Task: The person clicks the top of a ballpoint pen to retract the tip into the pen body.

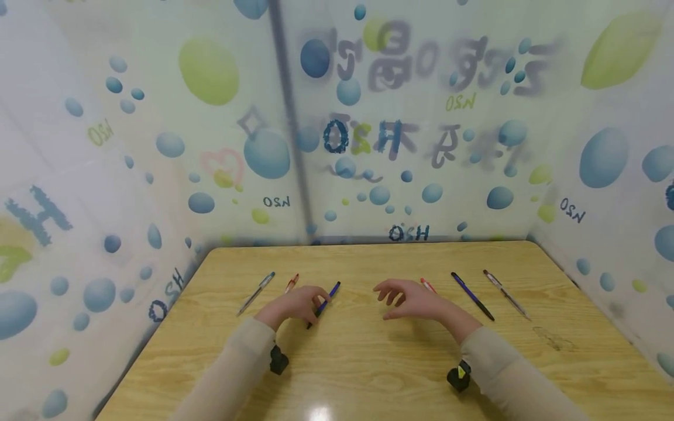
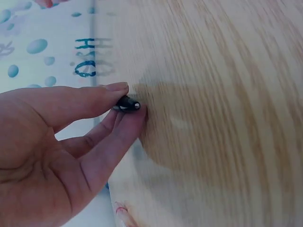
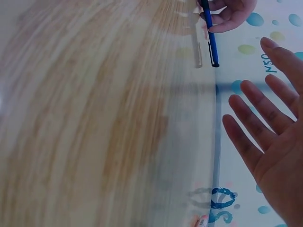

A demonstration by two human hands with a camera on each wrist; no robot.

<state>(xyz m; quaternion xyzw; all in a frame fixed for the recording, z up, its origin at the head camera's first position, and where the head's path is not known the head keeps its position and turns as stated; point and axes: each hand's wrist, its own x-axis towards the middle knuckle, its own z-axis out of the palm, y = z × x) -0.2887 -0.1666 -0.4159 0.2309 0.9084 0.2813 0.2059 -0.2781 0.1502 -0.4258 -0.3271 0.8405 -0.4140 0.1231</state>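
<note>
My left hand pinches a blue pen between thumb and fingers at the left middle of the table. In the left wrist view the pen's dark end points at the camera. The right wrist view shows the same blue pen from the side, with a black clip. My right hand hovers over the table with fingers spread and nothing in them. Just behind it lies a red pen, partly hidden by the hand. Another red pen shows behind my left hand, its lower part covered.
A clear pen with a blue-grey end lies on the left. At the right lie a blue pen with black ends and a clear pen with a dark end. Patterned curtain walls enclose the wooden table behind and on both sides.
</note>
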